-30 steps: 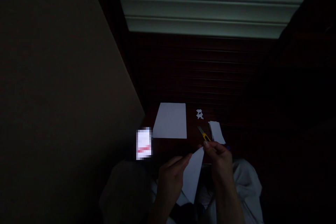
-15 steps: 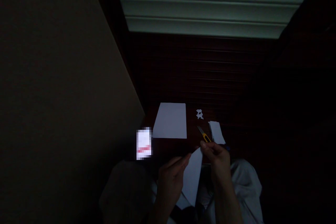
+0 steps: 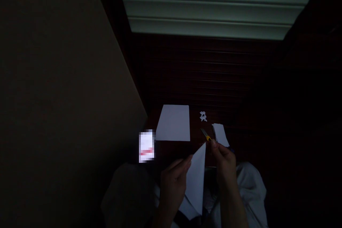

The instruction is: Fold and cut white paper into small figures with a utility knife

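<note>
A folded sheet of white paper (image 3: 196, 178) stands slanted above my lap, its narrow tip pointing up and away from me. My left hand (image 3: 175, 181) grips the paper's left edge, the fingertips closed along it. Just right of the tip is my right hand (image 3: 223, 156), apart from the paper, with thumb and fingers pinched; whatever they may hold is hidden. Beyond these fingers a yellow utility knife (image 3: 208, 138) lies on the dark table, blade out, its handle partly covered by my hand.
A flat white sheet (image 3: 173, 123) lies on the table (image 3: 196, 128). Small paper scraps (image 3: 203, 116) are behind the knife, and a stack of paper pieces (image 3: 221, 135) sits at the right. A bright, pixelated rectangle (image 3: 146, 146) glows at left. The wall (image 3: 66, 96) is close.
My right hand has come off the paper's tip and shifted slightly right, covering more of the knife handle. The paper now stands slightly more upright in my left hand.
</note>
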The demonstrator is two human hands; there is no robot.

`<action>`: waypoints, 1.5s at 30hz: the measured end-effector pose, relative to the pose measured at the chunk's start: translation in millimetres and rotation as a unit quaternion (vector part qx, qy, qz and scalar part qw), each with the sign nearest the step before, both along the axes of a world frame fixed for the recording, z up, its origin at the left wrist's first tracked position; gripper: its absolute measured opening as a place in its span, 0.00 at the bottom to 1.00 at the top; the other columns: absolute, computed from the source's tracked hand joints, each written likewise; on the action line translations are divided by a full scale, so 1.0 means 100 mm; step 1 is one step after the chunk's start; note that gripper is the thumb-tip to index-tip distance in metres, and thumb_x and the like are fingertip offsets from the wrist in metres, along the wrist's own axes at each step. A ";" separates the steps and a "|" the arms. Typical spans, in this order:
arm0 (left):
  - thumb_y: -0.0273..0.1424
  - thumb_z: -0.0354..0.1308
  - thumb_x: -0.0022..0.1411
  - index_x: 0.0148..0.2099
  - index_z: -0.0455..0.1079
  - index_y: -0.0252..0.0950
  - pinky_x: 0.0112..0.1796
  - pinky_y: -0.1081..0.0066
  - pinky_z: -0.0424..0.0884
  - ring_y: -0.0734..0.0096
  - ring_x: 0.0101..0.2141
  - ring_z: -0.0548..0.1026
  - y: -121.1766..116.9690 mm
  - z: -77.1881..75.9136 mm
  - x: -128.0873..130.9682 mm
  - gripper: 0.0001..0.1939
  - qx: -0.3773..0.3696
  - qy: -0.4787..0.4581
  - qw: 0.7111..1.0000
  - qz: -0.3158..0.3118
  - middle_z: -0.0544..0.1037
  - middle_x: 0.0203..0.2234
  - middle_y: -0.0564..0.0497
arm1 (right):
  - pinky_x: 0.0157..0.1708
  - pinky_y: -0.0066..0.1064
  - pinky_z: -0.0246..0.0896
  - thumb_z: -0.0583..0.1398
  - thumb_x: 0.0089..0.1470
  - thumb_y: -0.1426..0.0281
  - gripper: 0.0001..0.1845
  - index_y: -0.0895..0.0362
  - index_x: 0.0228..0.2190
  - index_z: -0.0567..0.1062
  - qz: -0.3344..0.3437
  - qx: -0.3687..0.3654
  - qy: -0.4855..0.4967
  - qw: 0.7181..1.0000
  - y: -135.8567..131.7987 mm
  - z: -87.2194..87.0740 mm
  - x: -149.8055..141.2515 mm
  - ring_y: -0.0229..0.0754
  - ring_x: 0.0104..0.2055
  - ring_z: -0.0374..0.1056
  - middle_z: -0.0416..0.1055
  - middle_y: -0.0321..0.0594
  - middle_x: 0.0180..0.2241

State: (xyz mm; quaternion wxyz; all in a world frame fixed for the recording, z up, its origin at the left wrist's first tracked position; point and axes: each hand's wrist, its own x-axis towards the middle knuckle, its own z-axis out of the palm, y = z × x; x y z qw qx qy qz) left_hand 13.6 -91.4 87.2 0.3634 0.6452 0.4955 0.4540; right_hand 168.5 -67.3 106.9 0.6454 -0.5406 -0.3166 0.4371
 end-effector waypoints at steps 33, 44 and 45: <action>0.31 0.51 0.62 0.49 0.70 0.42 0.43 0.73 0.71 0.69 0.41 0.74 0.01 0.11 0.01 0.14 -0.005 0.010 1.000 -0.003 0.76 0.43 0.50 | 0.24 0.28 0.57 0.63 0.44 0.60 0.15 0.60 0.26 0.77 0.043 -0.048 -0.087 0.994 -0.02 -0.01 -0.04 0.39 0.23 0.65 0.72 0.38 0.22; 0.31 0.53 0.61 0.48 0.71 0.43 0.45 0.70 0.71 0.67 0.42 0.75 0.00 -0.01 -0.02 0.14 0.001 0.029 1.000 0.005 0.77 0.42 0.51 | 0.21 0.27 0.57 0.63 0.43 0.58 0.18 0.62 0.26 0.78 0.031 -0.058 -0.095 0.993 -0.03 -0.02 -0.08 0.38 0.21 0.63 0.72 0.39 0.20; 0.31 0.53 0.61 0.48 0.71 0.43 0.44 0.70 0.72 0.67 0.41 0.75 -0.01 -0.02 -0.02 0.13 0.006 0.030 1.000 0.008 0.77 0.41 0.50 | 0.21 0.27 0.57 0.63 0.43 0.58 0.18 0.62 0.26 0.78 0.034 -0.058 -0.094 0.993 -0.03 -0.02 -0.09 0.38 0.21 0.64 0.72 0.39 0.20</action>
